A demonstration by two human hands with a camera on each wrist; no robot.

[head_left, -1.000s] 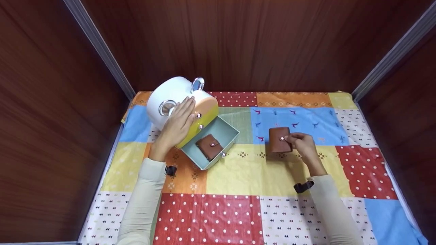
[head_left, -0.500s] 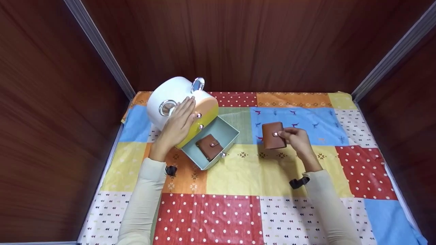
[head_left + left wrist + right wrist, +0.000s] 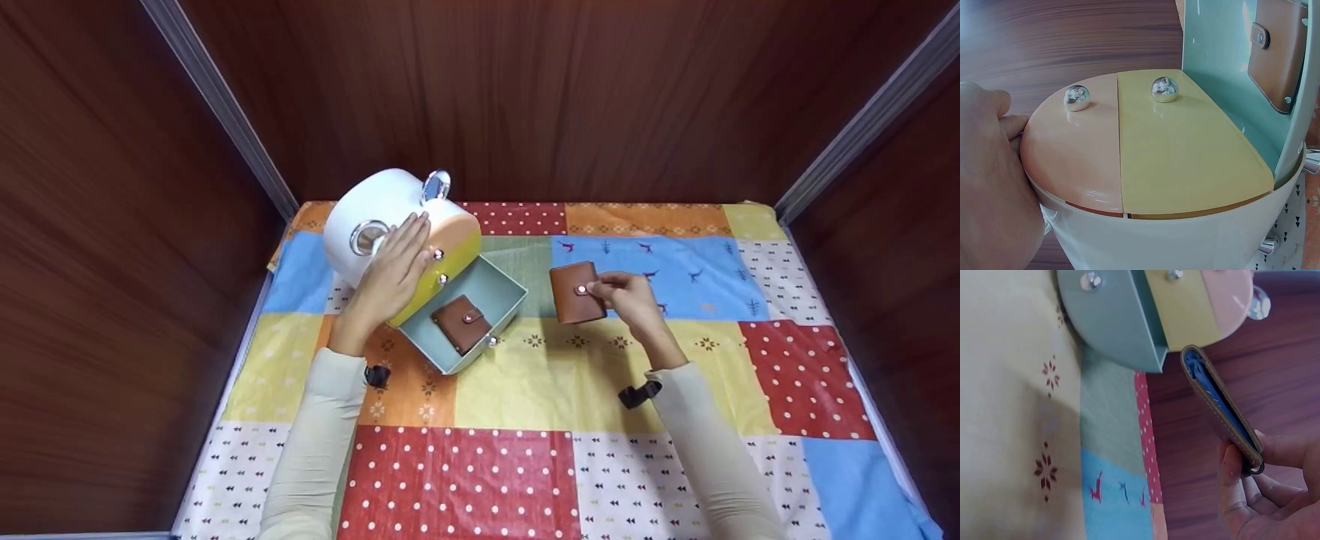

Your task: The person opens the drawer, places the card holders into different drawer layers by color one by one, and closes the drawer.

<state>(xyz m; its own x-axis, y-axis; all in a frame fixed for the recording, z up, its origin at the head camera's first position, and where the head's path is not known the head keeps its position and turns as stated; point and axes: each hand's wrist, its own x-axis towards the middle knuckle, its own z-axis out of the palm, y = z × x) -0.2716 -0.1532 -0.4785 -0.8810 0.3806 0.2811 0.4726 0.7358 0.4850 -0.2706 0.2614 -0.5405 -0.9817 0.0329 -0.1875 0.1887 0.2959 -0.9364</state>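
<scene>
A brown snap wallet (image 3: pixel 576 294) is pinched at its clasp edge by my right hand (image 3: pixel 628 300), held above the table to the right of the drawer. In the right wrist view the wallet (image 3: pixel 1221 405) shows edge-on, with blue inside. My left hand (image 3: pixel 390 281) rests with extended fingers on top of the white rounded drawer box (image 3: pixel 382 195). Its pale green bottom drawer (image 3: pixel 499 289) is pulled out, and a second brown wallet (image 3: pixel 459 324) lies in it. The yellow drawer (image 3: pixel 1185 152) and pink-orange drawer (image 3: pixel 1081 152) above are closed.
A patchwork cloth (image 3: pixel 510 390) covers the table. Brown wood-grain panels (image 3: pixel 525 97) enclose the back and both sides. Round silver pieces (image 3: pixel 436 186) stick out from the drawer box.
My right hand has carried the wallet leftward and slightly toward the back, closer to the pulled-out drawer. The left hand and drawer box have stayed put.
</scene>
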